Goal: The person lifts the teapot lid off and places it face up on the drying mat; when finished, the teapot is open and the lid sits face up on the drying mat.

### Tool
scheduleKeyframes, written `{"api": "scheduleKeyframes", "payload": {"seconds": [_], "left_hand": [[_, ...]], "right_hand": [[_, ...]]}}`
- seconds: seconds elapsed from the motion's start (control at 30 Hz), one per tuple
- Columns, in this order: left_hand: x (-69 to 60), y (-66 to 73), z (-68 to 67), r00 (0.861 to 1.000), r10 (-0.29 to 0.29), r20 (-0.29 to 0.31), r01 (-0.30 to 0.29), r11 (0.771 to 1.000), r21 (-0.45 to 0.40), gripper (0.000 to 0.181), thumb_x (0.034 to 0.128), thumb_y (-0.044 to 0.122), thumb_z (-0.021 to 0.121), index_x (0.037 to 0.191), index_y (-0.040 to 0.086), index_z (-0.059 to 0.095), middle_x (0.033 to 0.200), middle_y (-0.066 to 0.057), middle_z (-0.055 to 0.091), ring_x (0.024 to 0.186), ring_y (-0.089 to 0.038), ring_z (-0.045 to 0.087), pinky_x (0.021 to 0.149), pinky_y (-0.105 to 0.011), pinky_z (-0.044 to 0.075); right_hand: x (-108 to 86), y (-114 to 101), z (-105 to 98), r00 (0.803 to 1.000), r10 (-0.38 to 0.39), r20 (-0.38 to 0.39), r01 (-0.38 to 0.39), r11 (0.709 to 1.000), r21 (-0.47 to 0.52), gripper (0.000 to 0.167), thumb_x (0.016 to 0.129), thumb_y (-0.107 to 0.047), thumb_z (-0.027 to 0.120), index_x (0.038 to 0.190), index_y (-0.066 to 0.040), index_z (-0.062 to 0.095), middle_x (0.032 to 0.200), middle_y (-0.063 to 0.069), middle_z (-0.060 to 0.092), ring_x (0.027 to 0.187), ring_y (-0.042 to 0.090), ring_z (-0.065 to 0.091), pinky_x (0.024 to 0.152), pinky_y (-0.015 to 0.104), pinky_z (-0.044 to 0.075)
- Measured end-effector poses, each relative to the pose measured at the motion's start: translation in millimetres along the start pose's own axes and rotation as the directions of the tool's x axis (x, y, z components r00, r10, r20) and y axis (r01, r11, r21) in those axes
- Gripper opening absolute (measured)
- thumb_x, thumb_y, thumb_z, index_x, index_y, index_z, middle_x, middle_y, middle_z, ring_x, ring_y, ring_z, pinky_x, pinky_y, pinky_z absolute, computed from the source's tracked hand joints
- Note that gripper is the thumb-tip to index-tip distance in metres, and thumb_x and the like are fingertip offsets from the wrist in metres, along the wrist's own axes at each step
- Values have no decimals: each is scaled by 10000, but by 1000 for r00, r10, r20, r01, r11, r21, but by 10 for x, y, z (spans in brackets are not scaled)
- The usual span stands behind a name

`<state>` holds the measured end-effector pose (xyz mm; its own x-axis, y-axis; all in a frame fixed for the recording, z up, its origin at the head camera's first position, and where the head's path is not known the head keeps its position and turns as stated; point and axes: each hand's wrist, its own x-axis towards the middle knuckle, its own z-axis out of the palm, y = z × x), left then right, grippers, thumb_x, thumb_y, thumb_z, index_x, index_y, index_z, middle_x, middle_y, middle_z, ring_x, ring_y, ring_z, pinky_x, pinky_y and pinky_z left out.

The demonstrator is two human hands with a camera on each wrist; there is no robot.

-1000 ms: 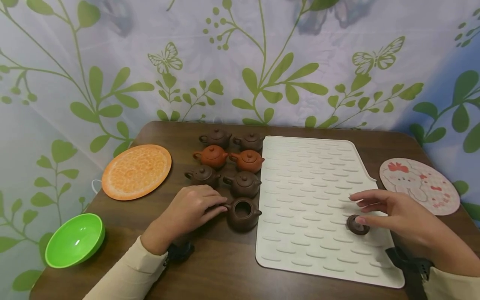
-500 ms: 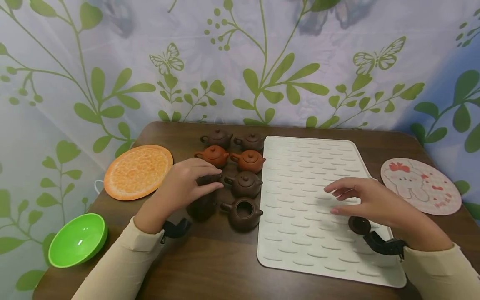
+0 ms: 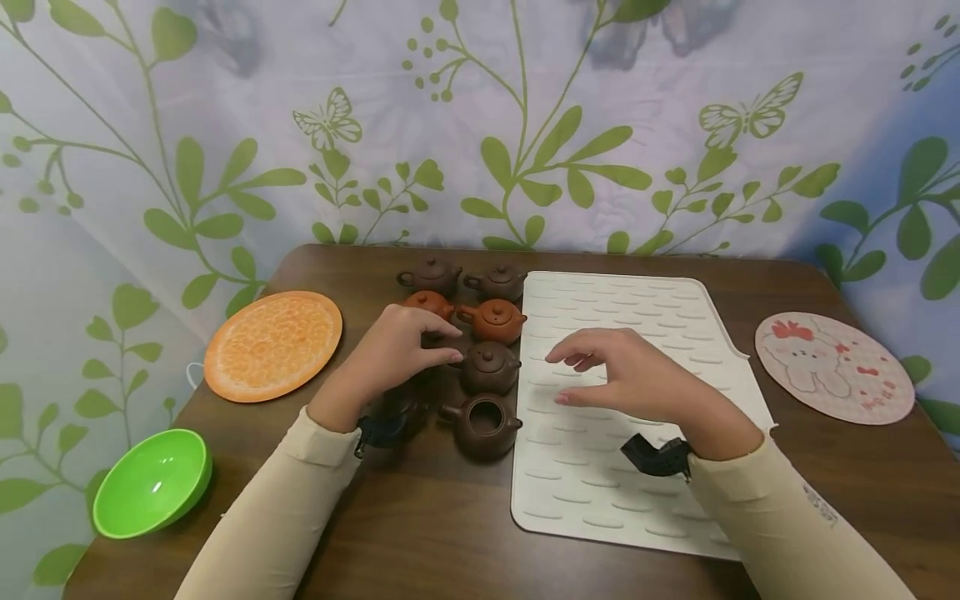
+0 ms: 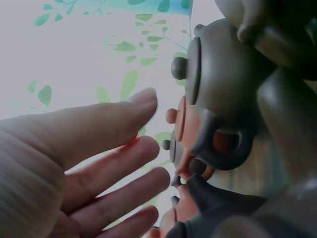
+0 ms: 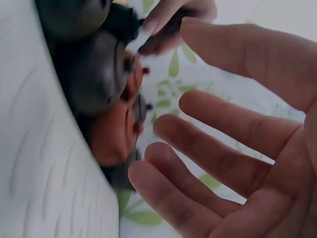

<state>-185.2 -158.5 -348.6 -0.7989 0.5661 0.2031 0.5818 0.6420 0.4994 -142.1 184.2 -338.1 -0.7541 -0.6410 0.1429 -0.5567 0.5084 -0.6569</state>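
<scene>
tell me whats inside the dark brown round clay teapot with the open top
Through its round opening, the dark brown round clay teapot shows only a shadowed hollow. Its own body and the shadow hide the bottom, so whether anything lies there cannot be told.

Place appeared to be a staged tabletop corner: leaf-print backdrop (image 3: 450, 133) hung close behind a brown table (image 3: 427, 517); teapots (image 3: 489, 373), bowl (image 3: 153, 483) and round mats (image 3: 273, 346) were household ware. Room type undetermined.
</scene>
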Motion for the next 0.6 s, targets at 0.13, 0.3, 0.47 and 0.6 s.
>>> {"api": "scheduleKeyframes", "payload": {"seconds": [0.13, 0.3, 0.47, 0.6], "left_hand": [[40, -44, 39, 997, -70, 46, 69, 997, 17, 303, 886, 240, 891, 1148, 99, 835, 1088, -14, 780, 985, -252, 718, 1030, -580, 466], [84, -90, 93, 991, -100, 87, 99, 995, 19, 324, 885, 244, 892, 1152, 71, 829, 1106, -37, 778, 1003, -228, 714, 866, -433, 572], [80, -133, 118, 990, -92, 111, 87, 995, 49, 298, 894, 248, 885, 1131, 76, 835, 1059, -10, 783, 986, -214, 721, 863, -409, 578], [76, -161, 126, 990, -71, 121, 66, 997, 47, 254, 904, 225, 875, 1111, 82, 841, 1029, 4, 785, 969, -209, 724, 849, -403, 579]], "right_hand": [[214, -124, 105, 999, -43, -6, 43, 998, -40, 377, 906, -238, 871, 1229, -84, 752, 1203, -30, 717, 1039, 183, 680, 918, 438, 549], [443, -227, 237, 998, -65, -12, 63, 992, -112, 394, 926, -248, 855, 1234, -32, 739, 1217, 54, 716, 1083, 242, 661, 939, 465, 528], [606, -246, 354, 1000, -22, -10, 21, 991, -132, 477, 957, -277, 827, 1327, -5, 696, 1306, 90, 686, 1231, 279, 626, 1033, 483, 485], [685, -198, 441, 1000, 19, 4, -18, 994, -110, 510, 977, -278, 806, 1389, -13, 666, 1365, 102, 661, 1270, 283, 608, 1051, 477, 478]]}}
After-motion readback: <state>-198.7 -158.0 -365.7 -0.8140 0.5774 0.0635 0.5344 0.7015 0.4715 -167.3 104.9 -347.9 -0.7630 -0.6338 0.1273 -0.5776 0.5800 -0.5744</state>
